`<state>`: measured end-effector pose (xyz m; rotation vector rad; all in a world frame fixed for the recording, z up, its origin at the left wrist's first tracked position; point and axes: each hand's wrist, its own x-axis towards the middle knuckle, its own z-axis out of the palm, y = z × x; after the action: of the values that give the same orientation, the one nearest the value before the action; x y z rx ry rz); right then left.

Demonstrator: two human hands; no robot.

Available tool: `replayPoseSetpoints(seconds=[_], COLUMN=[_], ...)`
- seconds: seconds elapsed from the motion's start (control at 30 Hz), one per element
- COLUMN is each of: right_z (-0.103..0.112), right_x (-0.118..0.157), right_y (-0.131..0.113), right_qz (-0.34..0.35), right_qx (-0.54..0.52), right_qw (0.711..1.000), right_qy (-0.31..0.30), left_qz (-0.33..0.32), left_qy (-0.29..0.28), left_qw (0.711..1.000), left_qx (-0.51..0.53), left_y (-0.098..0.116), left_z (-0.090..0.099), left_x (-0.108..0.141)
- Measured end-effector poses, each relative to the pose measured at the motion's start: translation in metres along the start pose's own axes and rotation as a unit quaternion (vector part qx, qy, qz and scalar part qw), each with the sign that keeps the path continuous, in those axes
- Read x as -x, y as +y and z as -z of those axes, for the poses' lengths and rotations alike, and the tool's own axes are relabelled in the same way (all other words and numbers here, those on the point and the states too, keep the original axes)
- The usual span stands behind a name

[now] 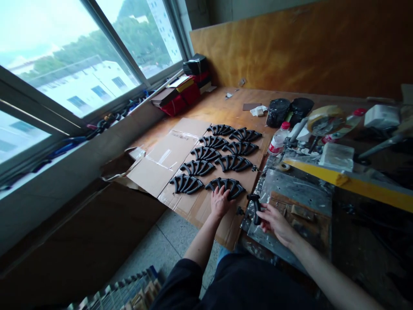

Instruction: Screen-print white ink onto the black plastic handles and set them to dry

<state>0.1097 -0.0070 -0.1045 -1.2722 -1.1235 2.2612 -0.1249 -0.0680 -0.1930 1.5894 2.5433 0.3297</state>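
Fan-shaped groups of glossy black curved handles point(196, 168) lie in two columns on flattened cardboard point(158, 161). My left hand point(220, 201) rests on the nearest group of the right column point(237, 189), its fingers spread over the front ends of the pieces. To the right of the cardboard, my right hand point(271, 221) holds one more black curved handle point(256, 209) roughly upright between thumb and fingers. That handle has a wider flared top. Small dark bits point(239, 210) lie on the cardboard between my hands.
At right, a metal plate point(300, 189) with a worn wooden block sits beside a yellow bar point(351, 185). Behind stand a red-capped bottle point(279, 138), black cans point(278, 113) and tape rolls. Red boxes point(182, 99) are by the window. A large open carton point(80, 228) stands at left.
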Motion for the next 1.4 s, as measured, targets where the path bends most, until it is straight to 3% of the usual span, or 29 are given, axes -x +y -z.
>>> replayPoseSetpoints(seconds=[0.2,0.37,0.6,0.67,0.8,0.93,1.07,1.27,1.4], right_z=[-0.04,-0.063,-0.081,-0.079,-0.066,-0.054,-0.055,-0.068,-0.068], right_x=[-0.049,-0.091,-0.123,-0.127,-0.126,-0.117,-0.116,-0.113,-0.085], right_y=[0.002,-0.004,-0.011,-0.013,-0.009,0.006,0.011,0.001,-0.008], right_qz=[-0.055,0.002,0.03,0.055,0.063,0.01,-0.002,0.045,0.095], right_qx=[-0.004,-0.095,-0.116,-0.07,0.125,0.25,0.388,0.516,0.537], right_qw=[0.998,0.993,0.991,0.995,0.987,0.966,0.92,0.855,0.838], right_qy=[0.002,0.07,0.06,0.05,0.074,0.06,0.053,-0.011,-0.01], left_qz=[-0.019,-0.016,-0.002,-0.004,-0.015,-0.015,0.034,0.044,0.042], left_qy=[0.001,-0.003,0.001,0.001,-0.013,0.047,0.096,0.037,0.008], left_qw=[1.0,1.0,1.0,1.0,0.999,0.995,0.986,0.99,0.993], left_qx=[0.005,0.011,0.006,0.009,0.025,0.081,0.132,0.131,0.109], left_y=[-0.012,-0.012,-0.007,-0.008,-0.012,-0.022,-0.029,-0.02,-0.006], left_z=[0.004,0.003,0.007,0.008,0.011,0.015,0.017,0.012,0.008], left_x=[-0.026,-0.024,-0.037,-0.046,-0.05,-0.027,0.003,0.035,0.042])
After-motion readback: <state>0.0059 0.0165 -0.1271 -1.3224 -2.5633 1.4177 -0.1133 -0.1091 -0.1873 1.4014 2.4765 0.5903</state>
